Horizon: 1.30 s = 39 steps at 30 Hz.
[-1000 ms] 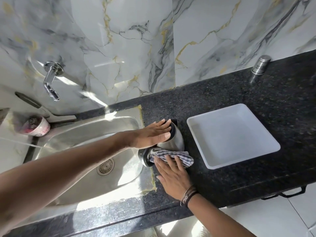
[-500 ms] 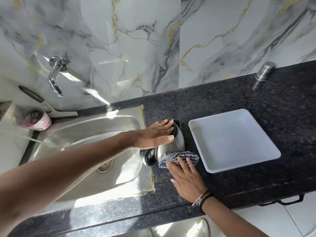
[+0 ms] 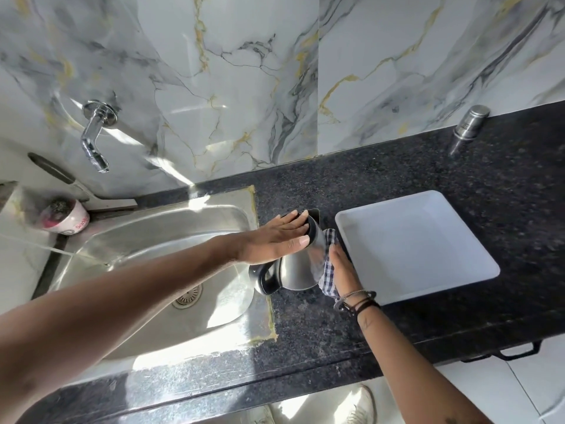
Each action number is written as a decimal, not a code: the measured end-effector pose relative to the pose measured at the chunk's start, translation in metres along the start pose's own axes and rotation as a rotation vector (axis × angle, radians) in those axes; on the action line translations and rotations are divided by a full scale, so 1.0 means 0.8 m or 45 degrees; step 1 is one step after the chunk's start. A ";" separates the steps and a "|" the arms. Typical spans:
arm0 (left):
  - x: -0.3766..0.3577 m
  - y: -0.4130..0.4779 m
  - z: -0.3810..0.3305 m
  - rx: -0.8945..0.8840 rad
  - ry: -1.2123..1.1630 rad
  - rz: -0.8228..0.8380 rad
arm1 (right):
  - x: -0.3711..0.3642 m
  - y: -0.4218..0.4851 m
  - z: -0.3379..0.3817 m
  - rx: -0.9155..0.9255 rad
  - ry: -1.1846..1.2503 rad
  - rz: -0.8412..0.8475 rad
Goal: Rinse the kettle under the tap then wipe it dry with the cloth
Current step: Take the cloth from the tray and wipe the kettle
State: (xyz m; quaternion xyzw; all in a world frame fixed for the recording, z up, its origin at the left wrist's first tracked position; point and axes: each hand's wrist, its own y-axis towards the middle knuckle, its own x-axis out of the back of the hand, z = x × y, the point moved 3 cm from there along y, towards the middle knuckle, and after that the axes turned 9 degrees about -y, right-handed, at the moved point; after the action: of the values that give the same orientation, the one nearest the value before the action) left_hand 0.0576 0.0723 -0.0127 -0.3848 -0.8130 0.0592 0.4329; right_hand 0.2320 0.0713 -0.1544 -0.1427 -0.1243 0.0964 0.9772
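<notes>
The steel kettle (image 3: 298,267) is standing upright on the dark speckled bench (image 3: 428,166), right between the sink (image 3: 146,255) and the white tray (image 3: 428,240), its black handle (image 3: 265,278) pointing toward the sink. The left hand (image 3: 272,240) is lying flat and spread across the kettle's lid, pressing down rather than gripping. The right hand (image 3: 344,267) is pushing the checked cloth (image 3: 327,270) against the kettle's tray-side wall, fingers extended, palm flat on the fabric. The tap (image 3: 93,139) is sticking out of the marble wall above the sink's far left corner, well apart from the kettle.
</notes>
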 end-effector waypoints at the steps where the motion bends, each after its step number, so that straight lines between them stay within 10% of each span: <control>1: 0.000 0.000 0.000 0.002 0.002 0.001 | 0.000 0.004 0.001 -0.027 0.040 0.023; 11: 0.011 -0.007 0.013 -0.104 0.470 0.068 | 0.031 -0.015 -0.004 -0.373 0.110 -0.340; 24: -0.010 -0.038 0.027 -0.750 1.613 0.287 | 0.069 -0.048 -0.004 -0.360 0.210 -0.236; 39: -0.012 -0.011 0.020 -0.844 1.897 0.495 | 0.086 -0.041 0.017 -0.264 0.367 -0.136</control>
State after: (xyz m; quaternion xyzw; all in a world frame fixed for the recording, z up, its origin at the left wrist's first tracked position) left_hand 0.0434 0.0634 -0.0253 -0.5638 -0.2088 -0.3791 0.7034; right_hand 0.2984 0.0596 -0.1171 -0.2481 0.0003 0.0095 0.9687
